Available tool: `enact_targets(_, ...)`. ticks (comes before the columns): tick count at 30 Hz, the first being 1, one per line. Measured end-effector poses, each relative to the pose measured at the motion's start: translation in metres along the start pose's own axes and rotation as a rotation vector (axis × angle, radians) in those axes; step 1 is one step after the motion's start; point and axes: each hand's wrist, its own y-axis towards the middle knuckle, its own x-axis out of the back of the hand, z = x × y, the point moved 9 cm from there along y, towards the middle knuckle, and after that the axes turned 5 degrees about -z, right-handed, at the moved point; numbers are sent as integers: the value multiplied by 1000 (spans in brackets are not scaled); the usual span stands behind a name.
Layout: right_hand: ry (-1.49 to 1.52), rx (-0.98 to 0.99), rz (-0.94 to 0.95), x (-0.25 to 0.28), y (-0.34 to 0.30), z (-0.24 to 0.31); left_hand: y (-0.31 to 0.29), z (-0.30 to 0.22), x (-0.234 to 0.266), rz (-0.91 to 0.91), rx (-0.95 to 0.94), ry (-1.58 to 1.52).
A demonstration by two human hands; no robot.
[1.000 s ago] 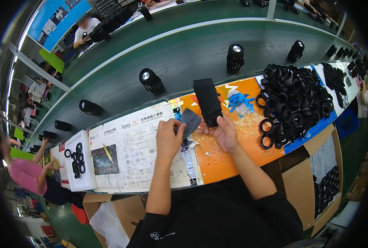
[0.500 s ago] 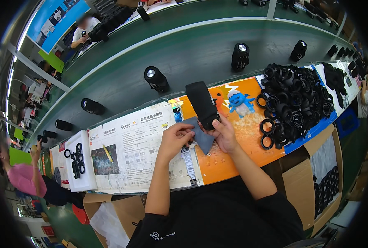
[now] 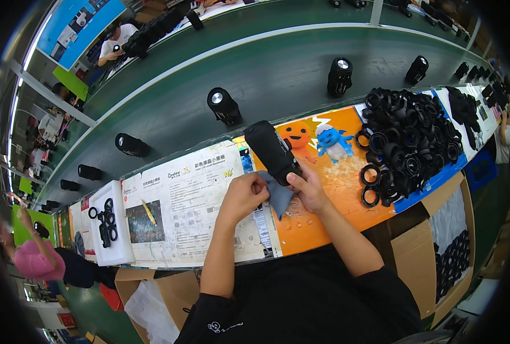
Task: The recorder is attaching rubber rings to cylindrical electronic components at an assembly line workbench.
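My right hand (image 3: 307, 189) is closed around the lower end of a black cylindrical speaker (image 3: 269, 150), which leans up and to the left above the bench. A grey-blue cloth (image 3: 280, 198) hangs just under it, between my hands. My left hand (image 3: 244, 196) has its fingers curled and pinches the cloth's left edge. The cloth also lies against the speaker's lower end, and how far it wraps there is hidden by my fingers.
Similar speakers (image 3: 224, 106) stand spaced along the green conveyor (image 3: 278, 74) beyond the bench. A heap of black rings (image 3: 409, 143) lies at right. A white foam tray (image 3: 123, 229) with black parts sits at left. Open cartons (image 3: 412, 258) stand below. A person in pink (image 3: 40, 261) works at far left.
The speaker has turned in my right hand, and its top has swung left and down. My left hand has curled tighter. Conveyor speakers have shifted right. The person in pink has raised an arm.
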Motion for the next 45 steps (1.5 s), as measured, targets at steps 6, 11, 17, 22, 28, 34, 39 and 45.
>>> enact_targets(6,183,-10,-32,-7,4,7,-3,-6,34,-589,-254,329)
enact_targets(11,373,-20,54,-12,4,14,1,0,-1,-302,-165,-296)
enact_targets(17,267,19,-39,-8,8,14,-5,20,-36,-60,144,-1026)
enact_targets(22,179,42,-88,-7,5,15,-10,23,-22,-118,149,-697)
enact_targets(28,52,115,-95,-8,8,19,-28,77,95,-546,84,-517)
enact_targets(34,41,127,-57,-7,11,13,-48,98,171,-807,142,202)
enact_targets(39,14,80,151,-21,5,9,-16,51,102,-533,-110,-442)
enact_targets(45,-82,14,112,-31,-13,13,35,-31,4,-75,-179,-1145)
